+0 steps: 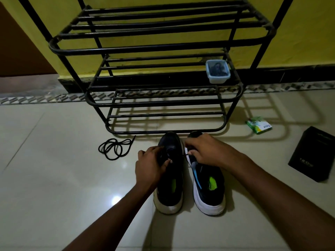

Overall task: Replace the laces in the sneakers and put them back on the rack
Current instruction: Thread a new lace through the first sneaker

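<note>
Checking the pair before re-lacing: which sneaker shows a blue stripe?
The right sneaker: a light blue stripe runs along its side, while the left sneaker looks plain dark on top.

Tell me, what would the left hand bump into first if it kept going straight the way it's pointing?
The left hand grips the left sneaker near the eyelets. Pushed onward, it would likely meet that shoe's toe first, then the rack's bottom bar; depth is hard to judge.

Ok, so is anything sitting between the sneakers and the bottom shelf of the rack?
Nothing visible. The sneakers stand toes-first just before the rack, its bottom shelf bare. The loose lace lies on the floor to their left; the plastic container sits on the shelf above.
</note>
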The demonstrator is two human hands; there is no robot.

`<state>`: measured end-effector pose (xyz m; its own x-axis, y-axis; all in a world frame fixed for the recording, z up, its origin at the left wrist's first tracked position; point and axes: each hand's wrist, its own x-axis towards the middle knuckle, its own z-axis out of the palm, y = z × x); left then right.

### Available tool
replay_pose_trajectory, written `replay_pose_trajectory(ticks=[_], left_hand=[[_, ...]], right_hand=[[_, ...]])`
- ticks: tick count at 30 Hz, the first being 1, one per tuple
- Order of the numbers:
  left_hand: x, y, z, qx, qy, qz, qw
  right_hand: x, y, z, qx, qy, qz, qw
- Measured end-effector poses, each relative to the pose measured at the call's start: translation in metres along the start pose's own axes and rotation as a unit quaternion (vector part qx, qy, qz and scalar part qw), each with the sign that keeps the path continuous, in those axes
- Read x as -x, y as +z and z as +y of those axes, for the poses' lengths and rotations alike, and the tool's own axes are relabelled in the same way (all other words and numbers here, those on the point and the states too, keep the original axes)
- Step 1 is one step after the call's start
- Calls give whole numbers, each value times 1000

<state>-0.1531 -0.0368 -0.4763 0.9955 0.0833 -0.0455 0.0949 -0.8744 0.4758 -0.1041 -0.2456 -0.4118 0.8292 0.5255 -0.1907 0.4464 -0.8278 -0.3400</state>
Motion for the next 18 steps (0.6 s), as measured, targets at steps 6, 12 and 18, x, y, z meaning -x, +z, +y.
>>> replay_pose_trajectory(ticks=[6,12,18], left_hand=[[1,1,-1,-48,21,5,999],[0,-7,5,-27,2,-18,999],[-5,-27,24,327,77,-106,936]], right_hand=[[-2,-15,-17,85,-58,41,994],[1,-18,-28,88,-61,141,984],[2,-24,-22,-113,-47,185,975]])
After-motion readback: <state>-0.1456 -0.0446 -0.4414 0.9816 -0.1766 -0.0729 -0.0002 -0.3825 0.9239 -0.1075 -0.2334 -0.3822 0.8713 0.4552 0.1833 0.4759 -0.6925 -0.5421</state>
